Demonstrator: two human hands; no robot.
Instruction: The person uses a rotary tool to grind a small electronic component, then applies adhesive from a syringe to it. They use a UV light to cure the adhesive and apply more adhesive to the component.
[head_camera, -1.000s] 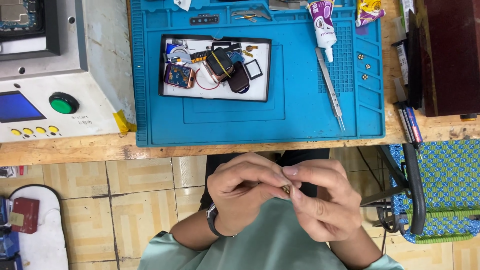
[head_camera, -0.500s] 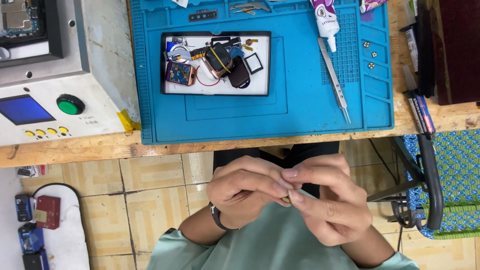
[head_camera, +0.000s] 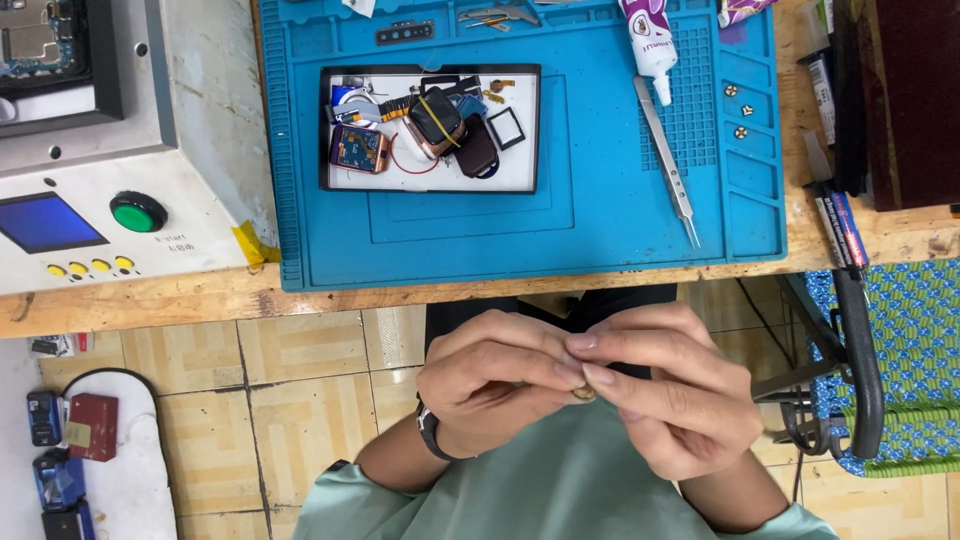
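I see both hands together in lap, below table edge (head_camera: 400, 300). Left hand (head_camera: 495, 385) and right hand (head_camera: 665, 390) pinch one tiny brownish part (head_camera: 585, 394) between fingertips; part mostly hidden, kind I cannot tell.

Change from earlier frames: hands now little higher and closer to table, grip same, fingers more tightly bunched. View shifted, more floor on left. I judge fine fiddling on part goes on.

On blue mat (head_camera: 600, 230): white tray (head_camera: 430, 178) with watch pieces, tweezers (head_camera: 668, 165), glue bottle (head_camera: 645, 45), untouched.

Matt blue mat (head_camera: 620, 230) — worn wooden bench (head_camera: 200, 300)
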